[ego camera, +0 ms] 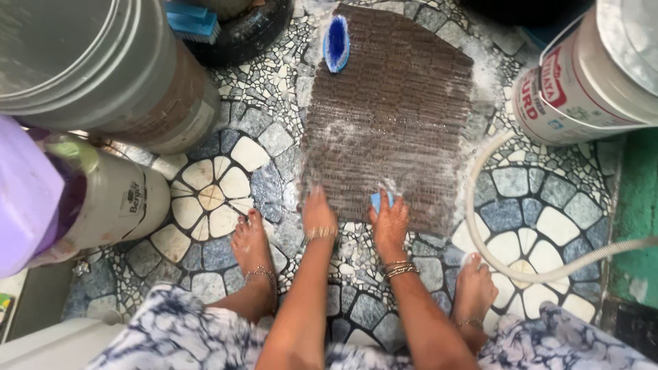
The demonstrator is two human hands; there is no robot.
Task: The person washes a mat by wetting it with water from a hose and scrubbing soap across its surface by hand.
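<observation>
A brown ribbed mat (pixel 394 103) lies soapy and wet on the mosaic stone floor. My right hand (pixel 388 220) presses a small blue scrubber (pixel 380 199) onto the mat's near edge. My left hand (pixel 318 212) rests flat on the mat's near left corner, fingers spread. A second blue brush (pixel 336 43) lies bristles up at the mat's far left corner. My bare feet (pixel 250 243) (pixel 473 291) stand on either side of my arms.
A large grey bucket (pixel 103 68) and a white bucket (pixel 116 202) stand at the left. Another white bucket (pixel 582 89) stands at the right. A pale hose (pixel 480 247) curves across the floor at the right. A black tyre-like ring (pixel 240 34) sits at the top.
</observation>
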